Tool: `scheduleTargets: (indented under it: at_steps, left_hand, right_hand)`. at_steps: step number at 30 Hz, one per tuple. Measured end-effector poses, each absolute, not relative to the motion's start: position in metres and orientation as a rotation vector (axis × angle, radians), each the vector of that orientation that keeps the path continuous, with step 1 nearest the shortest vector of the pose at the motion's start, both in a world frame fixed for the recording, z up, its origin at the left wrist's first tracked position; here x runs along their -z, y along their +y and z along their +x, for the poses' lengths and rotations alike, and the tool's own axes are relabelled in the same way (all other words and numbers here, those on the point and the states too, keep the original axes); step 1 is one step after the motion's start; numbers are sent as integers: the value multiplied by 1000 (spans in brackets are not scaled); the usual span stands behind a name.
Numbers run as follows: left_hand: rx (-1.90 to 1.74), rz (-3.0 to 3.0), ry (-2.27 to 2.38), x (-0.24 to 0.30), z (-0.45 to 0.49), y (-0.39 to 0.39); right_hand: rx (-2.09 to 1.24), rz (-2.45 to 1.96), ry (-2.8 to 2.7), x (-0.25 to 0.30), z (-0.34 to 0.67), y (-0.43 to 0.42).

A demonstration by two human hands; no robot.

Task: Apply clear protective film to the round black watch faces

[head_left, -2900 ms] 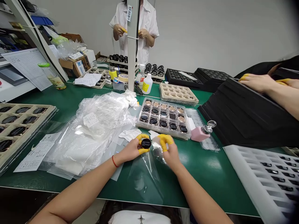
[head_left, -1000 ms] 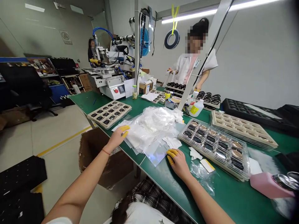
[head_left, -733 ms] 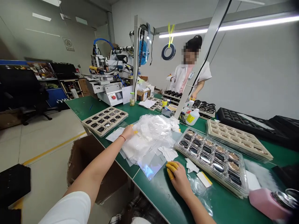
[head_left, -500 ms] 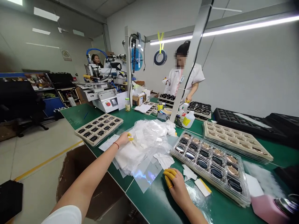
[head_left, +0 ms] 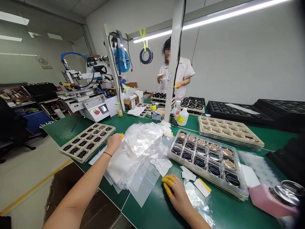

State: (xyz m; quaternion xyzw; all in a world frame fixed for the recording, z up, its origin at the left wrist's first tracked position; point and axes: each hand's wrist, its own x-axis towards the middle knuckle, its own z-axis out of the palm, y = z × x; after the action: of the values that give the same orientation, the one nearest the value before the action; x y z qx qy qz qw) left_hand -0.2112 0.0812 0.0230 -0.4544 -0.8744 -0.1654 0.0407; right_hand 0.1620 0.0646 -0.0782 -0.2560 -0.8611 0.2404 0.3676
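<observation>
My left hand [head_left: 114, 143] reaches to the left edge of a heap of clear plastic bags [head_left: 143, 140]. Its fingers, with yellow finger cots, are bent at the upper side of the heap and partly hidden; they appear closed on a plastic bag. My right hand [head_left: 175, 190] rests on the green table [head_left: 147, 213], fingers curled together in yellow cots, nothing visible in them. Crumpled white wipes [head_left: 161, 166] lie just above it. To its right are torn white scraps [head_left: 188, 174], a white-and-yellow card [head_left: 202, 187] and crumpled clear film [head_left: 199, 202].
A beige tray of dark round parts [head_left: 87, 143] stands left, a clear tray of round cases [head_left: 207, 159] right, another beige tray [head_left: 228, 130] behind it. A pink bottle [head_left: 269, 198] is at the right edge. A white post [head_left: 173, 63] and a white bottle [head_left: 183, 117] stand beyond. A co-worker [head_left: 181, 73] stands behind.
My view has swung to the right, so the scene sits further left. My left hand has moved along the bags' left edge, away from me. The right hand stays on the table.
</observation>
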Motion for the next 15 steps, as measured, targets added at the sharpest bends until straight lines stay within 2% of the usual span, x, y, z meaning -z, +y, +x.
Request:
scheduleTargets:
  at_steps: [10,15]
  left_hand:
    - [904,-1354,-2239,-123,-209,23]
    - [1159,-1979,-2238,-159,-165,-7]
  right_hand:
    - [-624,-628,-2142,75,165,66]
    - [-613,-617,-2129,51,167,63]
